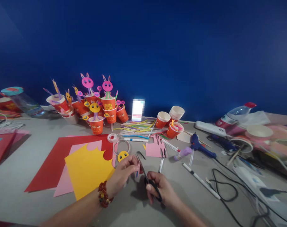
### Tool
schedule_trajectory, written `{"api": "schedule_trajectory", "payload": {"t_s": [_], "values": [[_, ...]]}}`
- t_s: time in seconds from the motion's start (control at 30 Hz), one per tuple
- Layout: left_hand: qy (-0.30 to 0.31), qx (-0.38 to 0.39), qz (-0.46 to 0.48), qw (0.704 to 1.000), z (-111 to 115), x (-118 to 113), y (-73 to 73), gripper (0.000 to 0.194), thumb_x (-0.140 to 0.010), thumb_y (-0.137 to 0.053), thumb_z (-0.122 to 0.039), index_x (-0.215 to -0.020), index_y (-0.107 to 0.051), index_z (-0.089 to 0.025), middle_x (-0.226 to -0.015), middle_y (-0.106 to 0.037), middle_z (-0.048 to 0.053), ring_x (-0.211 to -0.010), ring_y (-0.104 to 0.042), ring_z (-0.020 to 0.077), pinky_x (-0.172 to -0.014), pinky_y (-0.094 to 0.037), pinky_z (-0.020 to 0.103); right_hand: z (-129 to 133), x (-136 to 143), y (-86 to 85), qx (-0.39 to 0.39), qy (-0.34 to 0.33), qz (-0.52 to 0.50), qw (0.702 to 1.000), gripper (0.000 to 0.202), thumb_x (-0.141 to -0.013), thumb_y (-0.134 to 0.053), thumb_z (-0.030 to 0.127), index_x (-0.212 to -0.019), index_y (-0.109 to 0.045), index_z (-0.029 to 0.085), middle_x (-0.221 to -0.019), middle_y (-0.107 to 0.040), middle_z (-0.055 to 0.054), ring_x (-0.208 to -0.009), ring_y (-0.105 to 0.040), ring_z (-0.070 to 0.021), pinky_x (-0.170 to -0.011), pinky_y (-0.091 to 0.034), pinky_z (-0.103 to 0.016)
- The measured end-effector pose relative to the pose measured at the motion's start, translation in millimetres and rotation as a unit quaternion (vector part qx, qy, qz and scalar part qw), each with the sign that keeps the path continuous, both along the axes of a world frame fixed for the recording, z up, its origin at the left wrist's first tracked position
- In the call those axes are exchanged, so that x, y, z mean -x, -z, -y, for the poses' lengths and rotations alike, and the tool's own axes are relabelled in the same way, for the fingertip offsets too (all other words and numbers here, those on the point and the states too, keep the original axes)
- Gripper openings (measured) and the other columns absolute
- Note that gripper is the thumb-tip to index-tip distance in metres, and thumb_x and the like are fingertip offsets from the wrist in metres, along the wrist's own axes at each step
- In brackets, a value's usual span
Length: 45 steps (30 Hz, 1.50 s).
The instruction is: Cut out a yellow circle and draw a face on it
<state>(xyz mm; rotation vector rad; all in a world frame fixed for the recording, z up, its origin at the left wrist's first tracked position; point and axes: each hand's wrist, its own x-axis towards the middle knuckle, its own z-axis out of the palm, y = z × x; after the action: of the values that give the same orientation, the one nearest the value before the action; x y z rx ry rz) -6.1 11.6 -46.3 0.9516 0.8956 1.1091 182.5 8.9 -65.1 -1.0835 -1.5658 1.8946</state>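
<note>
While the right hand [161, 189] grips scissors [147, 176], the left hand [123, 173] pinches a small scrap [137, 170] at the blades; finished bunny cups [96, 107] stand far behind (yellow paper [86, 170] left, half cut).

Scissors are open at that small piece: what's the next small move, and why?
Probably close the blades for a short snip. The right hand has its fingers through the scissors handles, the blades are parted, and the left hand pinches a small pinkish piece right at them; its outline is too small to read.
</note>
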Motion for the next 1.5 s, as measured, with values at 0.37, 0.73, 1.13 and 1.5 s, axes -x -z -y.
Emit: {"api": "schedule_trajectory", "payload": {"t_s": [0.37, 0.73, 1.13, 1.5], "values": [[0.01, 0.003, 0.012, 1.0, -0.4, 2.6, 1.3, 0.014, -0.074, -0.063, -0.024, -0.069, -0.051, -0.02, -0.073, -0.06, 0.0, -0.067, -0.053, 0.0129, -0.062, -0.039, 0.023, -1.0, -0.7, -1.3, 0.009, -0.006, -0.005, 1.0, 0.064, -0.062, -0.066, 0.08, -0.067, -0.037, 0.023, -0.039, -0.045, 0.009, -0.031, -0.04, -0.007, -0.035, -0.022, -0.017], [0.004, 0.019, 0.008, 1.0, -0.6, 2.6, -0.3, 0.016, -0.073, -0.065, -0.026, -0.068, -0.051, -0.02, -0.073, -0.062, 0.001, -0.069, -0.058, 0.0146, -0.062, -0.04, 0.024, -1.6, -1.2, 5.1, 0.011, -0.003, -0.008, 1.0, 0.065, -0.059, -0.068, 0.08, -0.066, -0.037, 0.023, -0.038, -0.046, 0.009, -0.031, -0.042, -0.0077, -0.035, -0.02, -0.018], [0.025, 0.02, 0.014, 0.999, -0.1, 4.1, -1.1, 0.018, -0.074, -0.065, -0.027, -0.069, -0.049, -0.021, -0.072, -0.06, 0.001, -0.072, -0.058, 0.0152, -0.063, -0.039, 0.024, -1.7, -0.2, 2.7, -0.001, 0.003, -0.006, 1.0, 0.065, -0.061, -0.068, 0.079, -0.064, -0.035, 0.023, -0.037, -0.044, 0.01, -0.032, -0.041, -0.0074, -0.037, -0.019, -0.018], [-0.067, -0.027, -0.132, 0.989, -9.1, 20.1, -7.1, 0.023, -0.081, -0.066, -0.038, -0.073, -0.055, -0.02, -0.067, -0.052, -0.003, -0.064, -0.048, 0.0114, -0.062, -0.038, 0.022, -9.9, -16.0, -3.2, -0.093, 0.092, -0.05, 0.99, 0.06, -0.066, -0.066, 0.078, -0.069, -0.042, 0.023, -0.047, -0.056, 0.002, -0.04, -0.048, -0.0116, -0.044, -0.031, -0.023]]}}
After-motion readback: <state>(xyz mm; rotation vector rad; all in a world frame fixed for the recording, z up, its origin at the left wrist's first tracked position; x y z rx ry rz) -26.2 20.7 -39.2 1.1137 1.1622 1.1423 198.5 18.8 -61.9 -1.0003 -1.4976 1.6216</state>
